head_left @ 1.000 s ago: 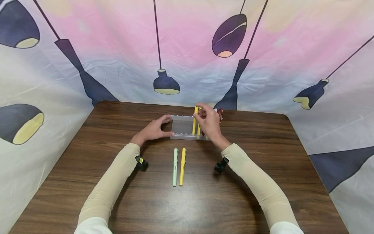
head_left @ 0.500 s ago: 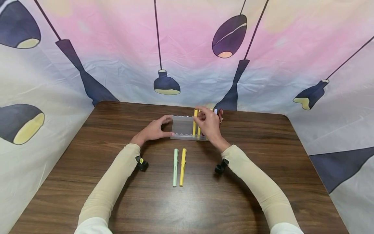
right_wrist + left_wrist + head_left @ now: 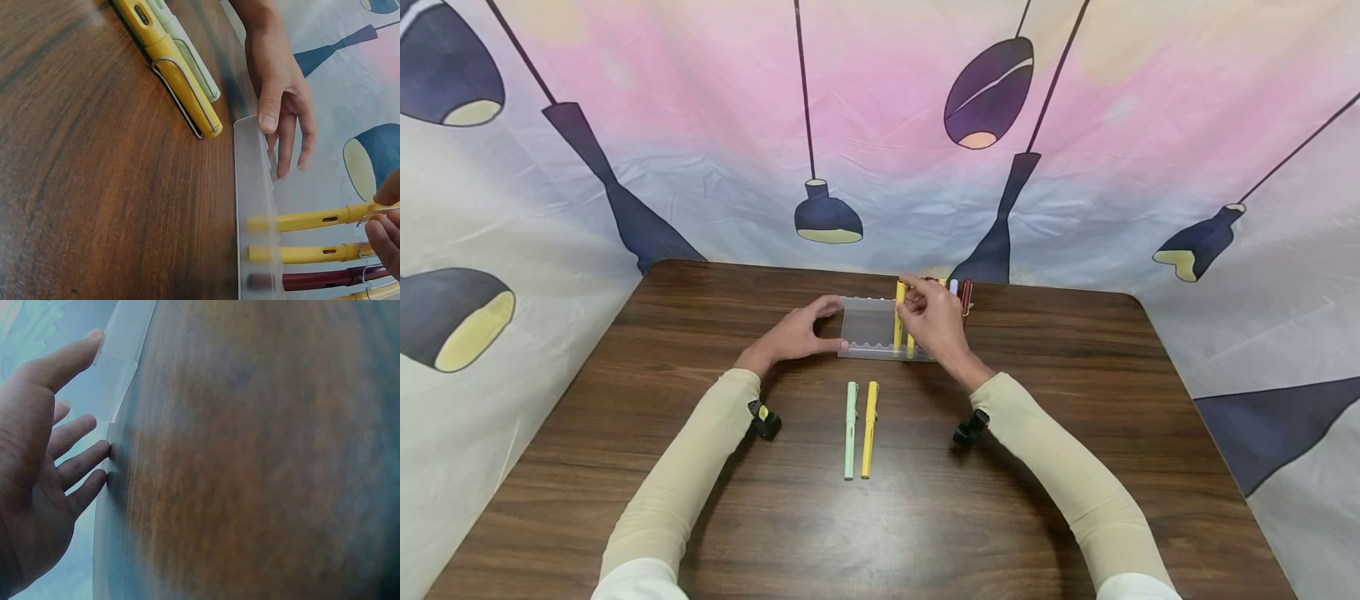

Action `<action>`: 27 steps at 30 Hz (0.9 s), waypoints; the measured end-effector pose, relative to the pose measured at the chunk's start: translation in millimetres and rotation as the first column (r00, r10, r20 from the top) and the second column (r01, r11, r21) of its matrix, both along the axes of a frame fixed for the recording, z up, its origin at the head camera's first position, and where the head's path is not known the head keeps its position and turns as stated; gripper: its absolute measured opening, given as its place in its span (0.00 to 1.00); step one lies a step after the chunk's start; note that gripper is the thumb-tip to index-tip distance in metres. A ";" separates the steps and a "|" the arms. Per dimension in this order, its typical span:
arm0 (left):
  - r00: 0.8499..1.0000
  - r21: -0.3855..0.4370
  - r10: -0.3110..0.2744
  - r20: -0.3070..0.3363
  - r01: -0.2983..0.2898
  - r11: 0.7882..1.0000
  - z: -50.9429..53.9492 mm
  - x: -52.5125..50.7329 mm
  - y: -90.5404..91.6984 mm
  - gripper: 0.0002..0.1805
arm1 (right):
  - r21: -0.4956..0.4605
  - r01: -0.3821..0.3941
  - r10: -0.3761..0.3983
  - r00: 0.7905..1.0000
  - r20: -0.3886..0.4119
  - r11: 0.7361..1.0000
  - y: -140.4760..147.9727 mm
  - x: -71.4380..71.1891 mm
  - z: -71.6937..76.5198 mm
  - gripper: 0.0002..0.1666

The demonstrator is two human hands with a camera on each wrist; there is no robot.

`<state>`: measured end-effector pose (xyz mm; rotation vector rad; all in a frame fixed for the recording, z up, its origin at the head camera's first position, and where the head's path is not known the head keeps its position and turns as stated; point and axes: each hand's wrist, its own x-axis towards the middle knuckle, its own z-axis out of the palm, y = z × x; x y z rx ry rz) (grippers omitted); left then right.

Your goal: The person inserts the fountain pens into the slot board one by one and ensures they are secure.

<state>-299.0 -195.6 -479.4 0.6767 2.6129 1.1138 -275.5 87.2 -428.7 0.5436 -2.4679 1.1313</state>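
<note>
A translucent pen rack [image 3: 867,352] stands on the table, holding several pens in its right part. In the head view my right hand [image 3: 936,321] pinches the upper end of a yellow pen [image 3: 898,317], whose lower end lies in the rack. The right wrist view shows that pen [image 3: 312,220] beside another yellow pen [image 3: 300,253] and a dark red one [image 3: 319,278], with fingertips [image 3: 382,228] at its clip. My left hand [image 3: 797,332] is at the rack's left end, its thumb touching the front wall, fingers spread [image 3: 78,434].
Nearer the front, a light green pen [image 3: 850,429] and a yellow pen [image 3: 868,429] lie side by side on the wooden table [image 3: 737,517]. A patterned cloth [image 3: 895,125] hangs behind the table.
The pinched yellow pen has lowered slightly into the rack, and my right hand has come down a little with it. My left hand and the two loose pens have stayed put.
</note>
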 end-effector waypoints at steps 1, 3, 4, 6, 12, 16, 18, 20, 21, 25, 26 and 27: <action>1.000 -0.001 0.001 -0.001 -0.001 1.000 0.0 0.0 0.0 0.53 | 0.003 -0.002 0.002 1.000 -0.007 1.000 0.0 -0.3 0.1 0.24; 1.000 -0.002 0.002 -0.002 -0.002 1.000 0.2 -0.1 0.0 0.52 | 0.009 -0.003 0.003 1.000 -0.017 1.000 0.0 -0.6 0.5 0.25; 1.000 -0.005 0.003 -0.001 -0.003 1.000 0.2 -0.1 0.0 0.52 | 0.013 -0.002 0.002 1.000 -0.021 1.000 0.1 -0.6 0.6 0.25; 1.000 -0.010 0.003 -0.001 -0.003 1.000 0.3 -0.1 0.2 0.52 | 0.020 0.003 -0.003 1.000 -0.023 1.000 0.3 -0.5 0.8 0.24; 1.000 -0.011 0.003 0.001 -0.003 1.000 0.6 0.1 0.5 0.53 | 0.037 0.034 -0.033 0.999 -0.015 0.999 1.0 0.8 0.1 0.24; 1.000 -0.011 0.003 -0.003 -0.003 1.000 1.0 0.3 0.4 0.53 | 0.052 0.042 -0.042 0.999 -0.015 0.998 1.3 1.4 -0.4 0.25; 1.000 -0.012 0.004 -0.006 -0.005 1.000 1.1 0.3 0.1 0.52 | 0.062 0.045 -0.044 0.999 -0.019 0.997 1.3 1.2 -0.1 0.25; 1.000 -0.017 0.005 -0.009 -0.006 1.000 1.4 0.0 -0.2 0.52 | 0.073 0.050 -0.048 0.999 -0.025 0.996 1.4 1.1 0.4 0.25; 1.000 -0.019 0.006 -0.010 -0.006 1.000 1.2 -0.2 -0.5 0.52 | 0.075 0.051 -0.049 0.998 -0.027 0.996 1.3 1.0 0.7 0.25; 1.000 -0.021 0.004 -0.010 -0.004 1.000 2.0 -0.2 -0.1 0.52 | 0.081 0.050 -0.047 0.998 -0.039 0.995 1.9 0.6 1.1 0.25; 1.000 -0.020 0.004 -0.009 -0.004 1.000 2.2 -0.1 0.1 0.52 | 0.084 0.049 -0.046 0.998 -0.045 0.995 2.2 0.4 1.0 0.25; 1.000 -0.021 0.004 -0.008 -0.004 1.000 2.4 0.1 0.2 0.52 | 0.086 0.047 -0.043 0.998 -0.049 0.995 2.4 0.3 0.8 0.25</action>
